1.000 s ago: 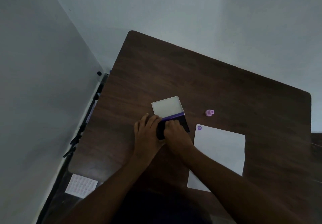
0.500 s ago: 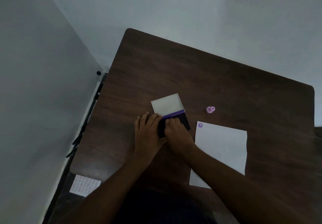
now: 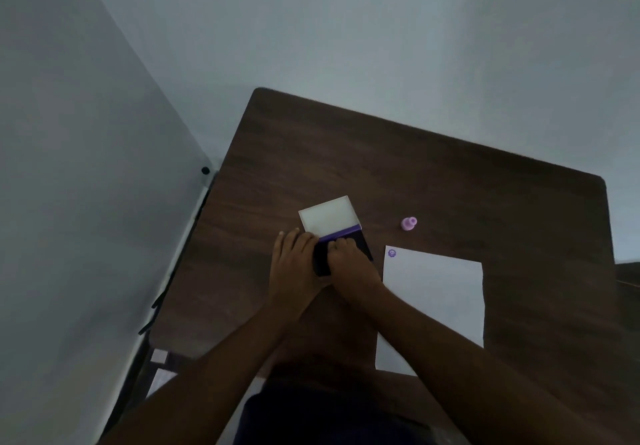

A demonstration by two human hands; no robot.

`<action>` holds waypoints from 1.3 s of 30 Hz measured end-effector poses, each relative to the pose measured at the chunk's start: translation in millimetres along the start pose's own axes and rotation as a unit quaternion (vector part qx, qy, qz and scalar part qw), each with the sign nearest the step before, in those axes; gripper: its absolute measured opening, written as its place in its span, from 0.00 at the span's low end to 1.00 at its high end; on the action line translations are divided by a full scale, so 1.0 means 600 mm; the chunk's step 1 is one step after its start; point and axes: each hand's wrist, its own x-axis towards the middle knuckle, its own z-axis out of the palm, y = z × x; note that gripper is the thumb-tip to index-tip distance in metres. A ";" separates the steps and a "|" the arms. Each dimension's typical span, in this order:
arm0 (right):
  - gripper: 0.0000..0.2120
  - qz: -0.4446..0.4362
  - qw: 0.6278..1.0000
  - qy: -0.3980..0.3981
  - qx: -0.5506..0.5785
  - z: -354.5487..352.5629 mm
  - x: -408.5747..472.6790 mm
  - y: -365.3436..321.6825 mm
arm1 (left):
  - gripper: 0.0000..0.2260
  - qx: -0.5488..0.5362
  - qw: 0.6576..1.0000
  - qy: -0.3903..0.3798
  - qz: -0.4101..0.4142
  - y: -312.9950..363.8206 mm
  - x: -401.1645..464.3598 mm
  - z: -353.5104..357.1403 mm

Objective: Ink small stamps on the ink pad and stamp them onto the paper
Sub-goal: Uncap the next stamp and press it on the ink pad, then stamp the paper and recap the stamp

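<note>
No words, numbers or brand names can be read. The only sign is a small round purple stamp mark [image 3: 391, 253] in the top left corner of the paper [image 3: 436, 302]; its design is too small to recognise.

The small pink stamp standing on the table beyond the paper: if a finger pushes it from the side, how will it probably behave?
The pink stamp looks small and plastic, so probably light and easily shoved across the smooth table. Its round body suggests that, once tipped, it may roll. It stands free, touching nothing, so nothing would stop it.
</note>
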 end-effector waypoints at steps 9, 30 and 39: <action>0.06 0.141 0.772 0.178 0.594 -0.063 -0.140 0.046 | 0.49 -0.022 0.999 -0.017 -0.036 0.027 -0.004 -0.018; 0.20 0.029 0.235 0.029 0.971 -0.169 -0.220 0.086 | 0.23 -0.273 0.961 0.026 0.008 0.278 -0.012 -0.205; 0.18 0.027 0.173 0.033 0.984 -0.185 -0.235 0.080 | 0.19 -0.258 0.958 0.055 0.111 0.289 0.005 -0.227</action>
